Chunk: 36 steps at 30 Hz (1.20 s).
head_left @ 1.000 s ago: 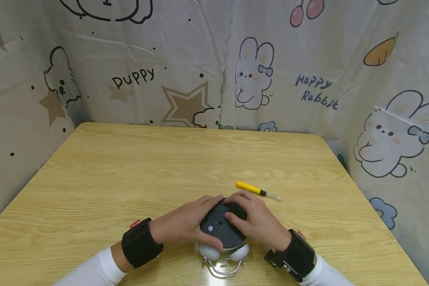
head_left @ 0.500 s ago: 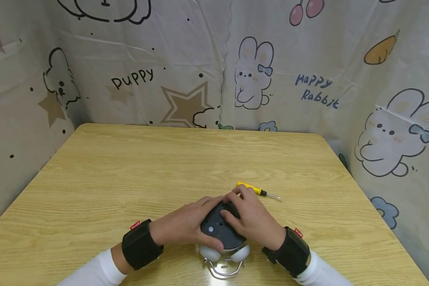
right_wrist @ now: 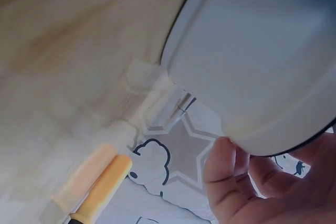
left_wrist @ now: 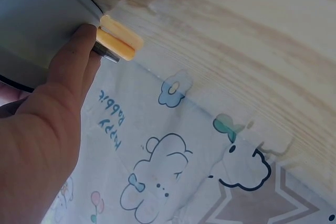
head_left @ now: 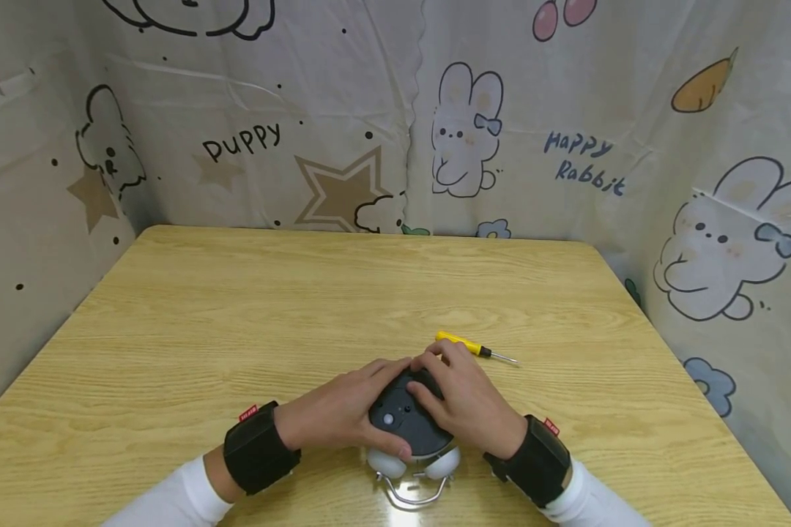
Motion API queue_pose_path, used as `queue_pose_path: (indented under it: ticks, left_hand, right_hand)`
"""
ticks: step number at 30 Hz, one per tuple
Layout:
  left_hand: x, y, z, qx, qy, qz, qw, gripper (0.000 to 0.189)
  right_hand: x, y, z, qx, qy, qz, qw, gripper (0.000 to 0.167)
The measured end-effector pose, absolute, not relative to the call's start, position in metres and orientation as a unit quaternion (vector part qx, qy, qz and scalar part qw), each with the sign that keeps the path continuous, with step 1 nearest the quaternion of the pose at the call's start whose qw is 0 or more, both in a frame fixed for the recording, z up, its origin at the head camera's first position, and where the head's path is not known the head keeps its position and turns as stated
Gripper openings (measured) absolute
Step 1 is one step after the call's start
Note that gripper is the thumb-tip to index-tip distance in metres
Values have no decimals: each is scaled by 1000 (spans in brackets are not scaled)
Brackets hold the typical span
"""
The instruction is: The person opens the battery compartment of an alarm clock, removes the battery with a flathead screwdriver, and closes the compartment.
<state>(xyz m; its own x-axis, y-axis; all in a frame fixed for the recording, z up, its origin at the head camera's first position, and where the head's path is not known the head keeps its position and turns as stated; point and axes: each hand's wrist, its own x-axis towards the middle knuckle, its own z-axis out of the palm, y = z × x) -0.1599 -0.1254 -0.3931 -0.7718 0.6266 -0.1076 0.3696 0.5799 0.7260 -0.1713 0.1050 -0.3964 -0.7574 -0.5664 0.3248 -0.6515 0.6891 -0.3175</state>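
A twin-bell alarm clock (head_left: 422,433) lies face down on the table, its dark back with small knobs turned up. Its white bells (head_left: 443,464) and silver handle (head_left: 414,502) point toward me. My left hand (head_left: 343,410) grips the clock's left side, thumb across the back near a bell. At the far right edge my right hand (head_left: 471,402) holds the clock, fingers bent over the rim and thumb on the back. In the right wrist view those fingers (right_wrist: 220,171) meet the rim of the white casing (right_wrist: 252,66), near a thin metal leg (right_wrist: 181,104).
Just beyond the right hand lies a screwdriver (head_left: 460,342) with a yellow handle, its shaft pointing right. The wooden table (head_left: 270,293) is bordered by a printed cloth curtain (head_left: 237,88) at the back and both sides.
My right hand has shifted slightly up and left, its fingers more bent at the far rim and its thumb farther up the clock's back. The left hand and clock stay put.
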Motion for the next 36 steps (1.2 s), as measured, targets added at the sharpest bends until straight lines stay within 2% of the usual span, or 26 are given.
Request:
queue_pose_path:
  ticks: [36]
  left_hand:
    - [-160,-125,-392,285,872,354,181,111]
  right_hand:
    - [-171,105,-395,329,-911,226,104,19]
